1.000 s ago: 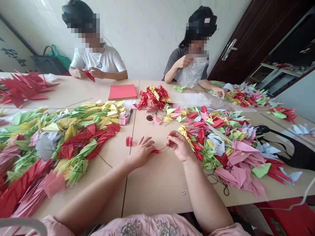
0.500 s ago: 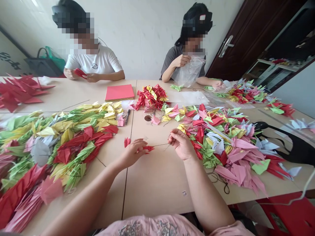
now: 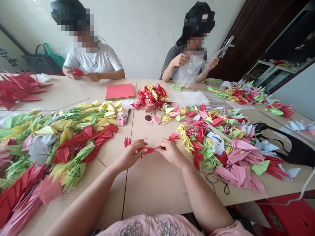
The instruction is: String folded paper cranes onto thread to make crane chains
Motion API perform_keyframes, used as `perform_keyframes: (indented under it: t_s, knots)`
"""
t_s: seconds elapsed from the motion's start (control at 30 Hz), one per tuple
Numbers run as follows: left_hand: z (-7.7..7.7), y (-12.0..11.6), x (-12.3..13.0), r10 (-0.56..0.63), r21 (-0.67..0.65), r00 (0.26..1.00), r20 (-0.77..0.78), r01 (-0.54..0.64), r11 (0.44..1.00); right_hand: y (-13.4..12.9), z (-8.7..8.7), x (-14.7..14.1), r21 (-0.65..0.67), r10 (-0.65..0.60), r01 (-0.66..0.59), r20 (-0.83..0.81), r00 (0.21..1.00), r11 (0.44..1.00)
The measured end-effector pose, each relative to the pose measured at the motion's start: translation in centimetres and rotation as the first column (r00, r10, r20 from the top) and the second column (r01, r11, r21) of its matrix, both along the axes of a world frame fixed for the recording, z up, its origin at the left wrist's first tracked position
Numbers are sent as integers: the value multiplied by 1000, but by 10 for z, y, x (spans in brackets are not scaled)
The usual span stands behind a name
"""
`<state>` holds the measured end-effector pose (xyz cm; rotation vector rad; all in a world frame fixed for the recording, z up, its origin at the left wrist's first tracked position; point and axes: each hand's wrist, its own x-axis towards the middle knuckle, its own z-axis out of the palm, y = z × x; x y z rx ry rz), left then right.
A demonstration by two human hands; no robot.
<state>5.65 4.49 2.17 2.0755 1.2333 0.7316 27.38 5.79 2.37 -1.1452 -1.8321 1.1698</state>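
Above the middle of the table, my left hand [image 3: 133, 154] is closed around small folded red paper cranes [image 3: 149, 150], with the thumb on the near side. My right hand [image 3: 171, 152] meets them from the right, its fingertips pinched at the cranes' right end. The thin dark thread seen there before is hidden by my fingers. Just behind my left hand another red folded piece [image 3: 127, 141] shows. To the right of my right hand lies a heap of strung cranes [image 3: 216, 134] in red, green, pink, yellow and pale blue.
Long crane strings [image 3: 73, 141] cover the left side. Farther back lie a red-and-yellow bunch [image 3: 152, 96] and a red paper stack [image 3: 120, 91]. A black strap [image 3: 292, 147] rests at right. Across the table, one person [image 3: 94, 59] holds red paper, another [image 3: 169, 62] clear bags.
My right hand has moved left and down, from the stretched thread to the red cranes by my left hand. The person at the back right has lifted a hand with clear plastic.
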Motion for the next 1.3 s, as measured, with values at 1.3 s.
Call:
perform_keyframes:
  t_s: [1.3]
  knots:
    - [-33,0,-20,1,185,966,-258,49,982,-5,-10,-18,158,92,-192,491,866,969]
